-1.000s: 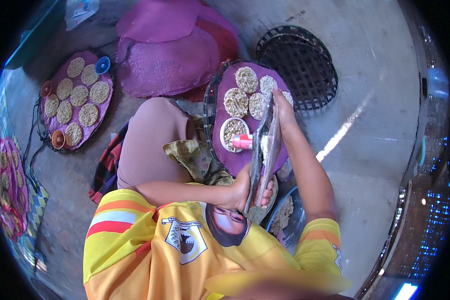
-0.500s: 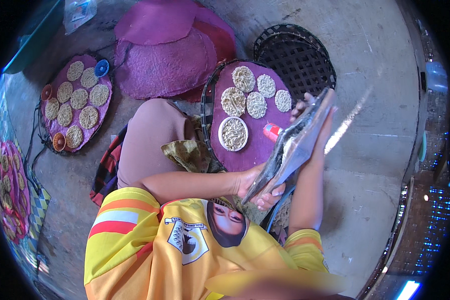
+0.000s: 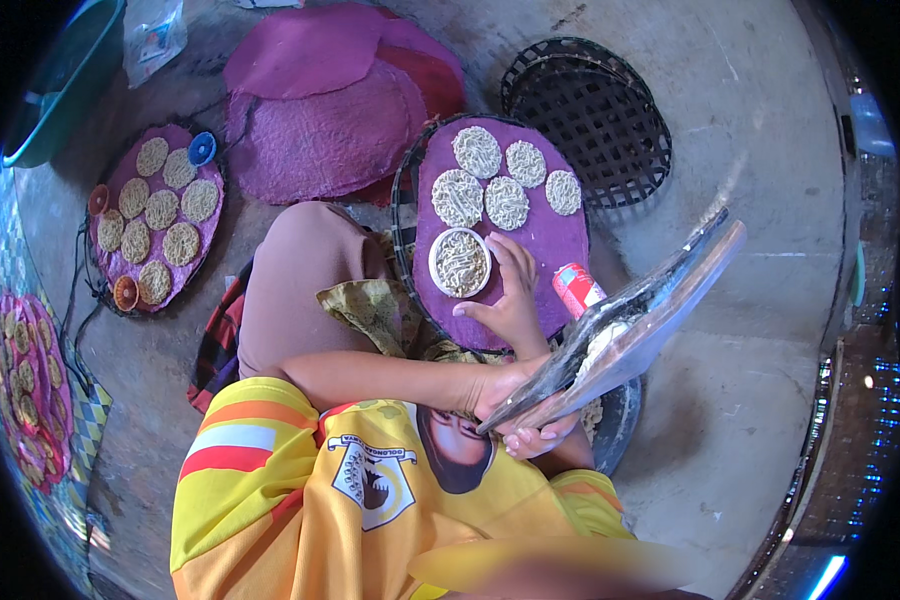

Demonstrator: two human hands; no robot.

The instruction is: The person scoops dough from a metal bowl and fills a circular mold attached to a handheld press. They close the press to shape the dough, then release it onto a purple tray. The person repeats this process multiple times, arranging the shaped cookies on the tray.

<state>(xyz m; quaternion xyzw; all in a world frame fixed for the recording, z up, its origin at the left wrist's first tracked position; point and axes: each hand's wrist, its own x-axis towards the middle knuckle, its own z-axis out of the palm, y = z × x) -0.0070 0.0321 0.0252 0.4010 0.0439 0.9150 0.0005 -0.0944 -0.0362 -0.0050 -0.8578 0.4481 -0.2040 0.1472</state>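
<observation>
My left hand (image 3: 502, 388) is closed around the lower end of a long two-board wooden press (image 3: 625, 325), held tilted up to the right. Pale dough (image 3: 602, 350) shows between its boards. A red and white can-like cylinder (image 3: 576, 288) sticks out beside the press. My right hand (image 3: 513, 305) reaches forward with thumb and fingers spread at the right side of a white ring mould (image 3: 433, 268), fingertips at its rim. Squiggly pale noodle strands (image 3: 460, 262) fill the ring. Several round noodle cakes (image 3: 507, 203) lie behind it on a purple-covered woven tray (image 3: 560, 240).
Another purple tray (image 3: 130, 185) at left holds several noodle cakes and small coloured moulds. Stacked purple mats (image 3: 320, 130) lie at the back, beside black woven baskets (image 3: 590, 120). A green basin (image 3: 80, 90) stands far left. A dark basin (image 3: 625, 420) sits under the press.
My right hand has let go of the press's upper end and moved down and left to the ring mould. The press has tipped lower to the right, still in my left hand.
</observation>
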